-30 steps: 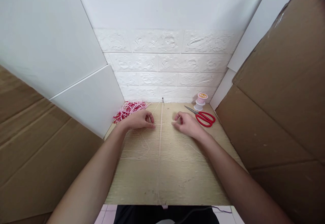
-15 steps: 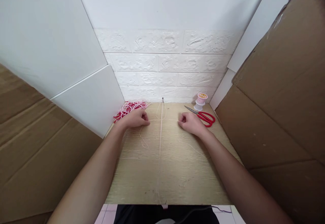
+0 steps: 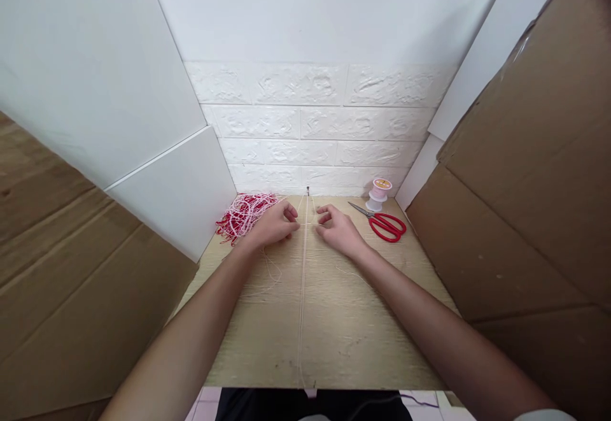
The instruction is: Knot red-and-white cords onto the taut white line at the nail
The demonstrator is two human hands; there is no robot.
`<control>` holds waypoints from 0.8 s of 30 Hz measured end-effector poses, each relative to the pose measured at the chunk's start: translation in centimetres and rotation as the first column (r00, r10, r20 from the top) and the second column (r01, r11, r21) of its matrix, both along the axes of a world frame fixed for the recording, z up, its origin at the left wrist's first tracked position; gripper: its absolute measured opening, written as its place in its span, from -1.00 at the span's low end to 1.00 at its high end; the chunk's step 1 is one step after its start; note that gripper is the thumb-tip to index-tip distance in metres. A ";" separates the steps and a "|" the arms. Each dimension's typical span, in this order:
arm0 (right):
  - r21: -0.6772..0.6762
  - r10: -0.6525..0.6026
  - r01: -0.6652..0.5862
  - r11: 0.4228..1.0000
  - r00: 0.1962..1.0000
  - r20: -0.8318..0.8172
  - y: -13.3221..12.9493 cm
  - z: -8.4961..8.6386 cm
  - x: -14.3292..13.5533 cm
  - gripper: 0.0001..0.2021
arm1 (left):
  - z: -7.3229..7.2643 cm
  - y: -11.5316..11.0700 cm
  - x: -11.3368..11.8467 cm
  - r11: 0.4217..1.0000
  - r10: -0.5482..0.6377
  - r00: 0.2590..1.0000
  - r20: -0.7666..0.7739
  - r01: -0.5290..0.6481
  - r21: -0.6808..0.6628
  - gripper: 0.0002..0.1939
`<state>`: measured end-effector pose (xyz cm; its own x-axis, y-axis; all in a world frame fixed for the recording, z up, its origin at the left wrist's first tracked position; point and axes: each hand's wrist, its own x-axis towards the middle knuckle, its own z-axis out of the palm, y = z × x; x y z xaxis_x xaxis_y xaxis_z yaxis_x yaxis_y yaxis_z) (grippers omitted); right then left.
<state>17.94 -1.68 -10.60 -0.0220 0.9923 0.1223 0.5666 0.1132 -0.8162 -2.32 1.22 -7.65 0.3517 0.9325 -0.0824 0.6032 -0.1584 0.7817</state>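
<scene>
1. I am working on a pale, wood-grained board tabletop (image 3: 353, 338), with small dark marks near its front edge.
2. Behind it stands a white wall of embossed brick pattern (image 3: 317, 121), smooth above; white panels (image 3: 167, 182) and brown cardboard sheets (image 3: 515, 217) flank me, and pale floor tiles show below the board.
3. Thin, pale straight cords (image 3: 303, 287) run from a small dark hook (image 3: 308, 190) at the wall down the middle of the board to its front edge.
4. My left hand (image 3: 277, 225) and right hand (image 3: 338, 230) are loosely curled on either side of them, at a fine crosswise thread (image 3: 309, 224); whether either pinches it, I cannot tell.
5. Beyond my left hand lies a tangled heap of red and pale-pink cord (image 3: 245, 215).
6. To my right lie red-handled metal scissors (image 3: 386, 226), near a pink spool (image 3: 381, 188) above a white spool (image 3: 376, 203).
7. The pink spool's round golden label has print too small to read.
</scene>
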 end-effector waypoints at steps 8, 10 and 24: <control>0.171 0.045 -0.040 0.984 0.999 -0.025 -0.2 -1.5 -0.1 -0.84 | -0.5 0.3 0.0 0.993 -0.074 0.997 -0.011 0.075 0.096 -0.81; 0.220 0.074 -0.079 0.972 0.997 0.033 -0.3 -1.5 0.0 -0.90 | -0.4 0.1 0.1 0.982 -0.085 0.994 -0.064 0.094 0.164 -0.79; 0.290 0.049 -0.097 0.952 0.985 0.167 0.0 -1.9 0.7 -0.94 | -1.0 0.1 -0.2 0.944 -0.112 0.976 -0.187 0.164 0.287 -0.79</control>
<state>18.66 -1.70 -12.50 -0.1352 0.9068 0.3994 0.6652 0.3818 -0.6417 -2.50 1.37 -8.64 0.4839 0.8662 0.1245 0.6756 -0.4602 0.5760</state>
